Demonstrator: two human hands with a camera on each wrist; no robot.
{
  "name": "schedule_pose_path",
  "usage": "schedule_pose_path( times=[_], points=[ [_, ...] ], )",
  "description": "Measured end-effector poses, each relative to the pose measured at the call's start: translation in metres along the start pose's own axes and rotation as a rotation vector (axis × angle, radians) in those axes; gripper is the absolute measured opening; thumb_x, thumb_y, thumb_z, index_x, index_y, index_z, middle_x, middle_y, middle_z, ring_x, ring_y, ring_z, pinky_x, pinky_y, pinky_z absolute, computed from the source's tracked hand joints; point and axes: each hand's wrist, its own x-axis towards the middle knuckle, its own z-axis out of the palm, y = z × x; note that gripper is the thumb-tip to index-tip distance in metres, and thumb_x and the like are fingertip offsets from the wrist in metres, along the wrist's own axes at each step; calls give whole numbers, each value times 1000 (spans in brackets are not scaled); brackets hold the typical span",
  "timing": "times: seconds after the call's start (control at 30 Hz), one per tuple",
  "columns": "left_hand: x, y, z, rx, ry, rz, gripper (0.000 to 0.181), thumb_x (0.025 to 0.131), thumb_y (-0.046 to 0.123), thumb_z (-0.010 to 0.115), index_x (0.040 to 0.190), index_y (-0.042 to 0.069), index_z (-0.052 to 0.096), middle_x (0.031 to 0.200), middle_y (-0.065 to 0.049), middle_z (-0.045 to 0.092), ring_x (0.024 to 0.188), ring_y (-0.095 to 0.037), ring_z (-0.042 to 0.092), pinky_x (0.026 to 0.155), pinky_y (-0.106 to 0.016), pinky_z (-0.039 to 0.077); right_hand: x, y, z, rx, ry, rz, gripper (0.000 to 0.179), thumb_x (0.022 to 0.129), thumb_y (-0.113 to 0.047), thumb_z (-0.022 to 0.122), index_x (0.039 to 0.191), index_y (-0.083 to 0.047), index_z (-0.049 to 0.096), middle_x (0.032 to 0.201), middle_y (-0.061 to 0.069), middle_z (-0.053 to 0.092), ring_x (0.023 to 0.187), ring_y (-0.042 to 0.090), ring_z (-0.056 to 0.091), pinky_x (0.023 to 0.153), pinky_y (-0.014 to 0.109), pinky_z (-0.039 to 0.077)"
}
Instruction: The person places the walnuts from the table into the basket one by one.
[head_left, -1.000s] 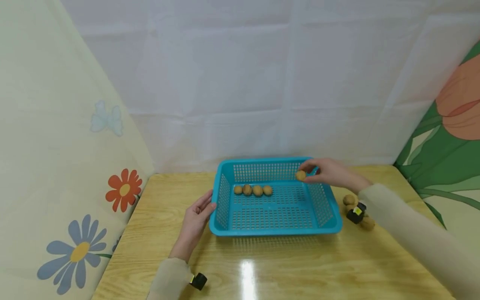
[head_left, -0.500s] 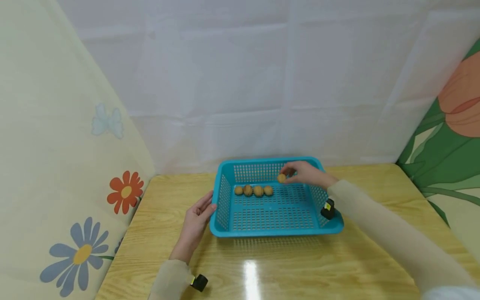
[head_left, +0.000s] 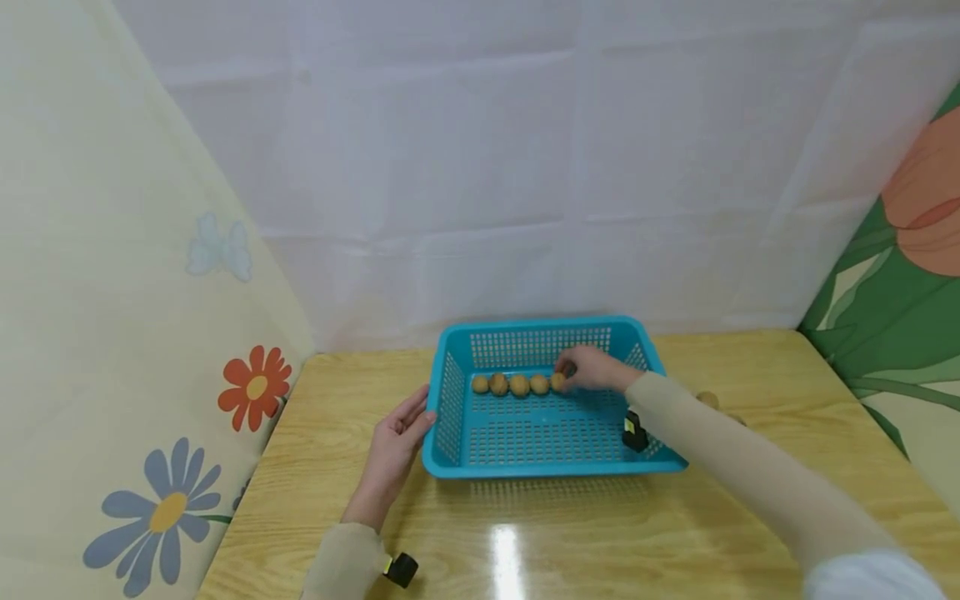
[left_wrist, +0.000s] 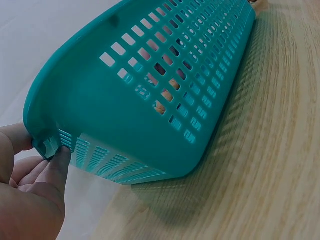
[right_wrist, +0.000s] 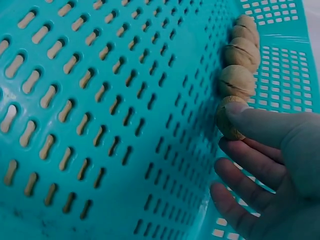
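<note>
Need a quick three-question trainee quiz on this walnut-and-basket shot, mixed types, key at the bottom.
1. Count: how many walnuts form the row inside the basket, including the one pinched by the right hand?

2. Multiple choice: what does the left hand hold?
a) a walnut
b) the basket's left end
c) the right sleeve

3. True or false: every walnut in view is inside the basket.

Key
1. Five.
2. b
3. False: other walnuts lie on the table to the right of the basket, partly hidden by the right sleeve.
</note>
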Motion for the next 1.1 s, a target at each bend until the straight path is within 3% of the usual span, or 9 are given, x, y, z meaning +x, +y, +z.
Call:
schedule_pose_path(
  times=[0.2, 0.57, 0.77, 1.0, 1.1],
  points=[
    [1, -1, 1, 12, 0, 1, 55, 106, 20, 64, 157, 9, 47, 156, -15, 51, 129, -9, 60, 102, -23, 53, 2, -2, 3, 2, 5, 43, 34, 96, -13, 77, 127, -2, 69, 119, 12, 72, 113, 29, 66, 94, 43, 58],
    [3, -3, 1, -12, 7, 4, 52, 107, 16, 62, 156, 8, 47, 156, -14, 52, 125, -4, 62, 102, -24, 54, -1, -3, -1, 13, -5, 40, 39, 97, -18, 76, 130, -1, 66, 124, 13, 70, 118, 31, 64, 99, 46, 56],
    [1, -4, 2, -19, 3, 7, 53, 107, 14, 62, 157, 7, 46, 156, -15, 51, 123, -3, 63, 101, -24, 54, -17, -2, -19, 36, 18, -30, 42, 97, -21, 76, 133, -1, 67, 130, 15, 69, 120, 32, 64, 100, 47, 56],
    [0, -3, 0, -33, 1, 20, 53, 106, 12, 61, 156, 6, 46, 156, -17, 51, 122, -4, 64, 101, -25, 55, -48, -2, -49, 43, 98, -126, 36, 98, -18, 74, 128, 0, 69, 127, 20, 70, 111, 32, 67, 93, 47, 58],
    [1, -4, -1, -31, -1, 16, 53, 106, 13, 62, 156, 7, 47, 156, -17, 51, 122, -3, 64, 101, -24, 55, -62, 2, -58, 43, 118, -128, 35, 99, -20, 73, 128, -1, 69, 126, 17, 70, 110, 30, 67, 94, 49, 57]
  ],
)
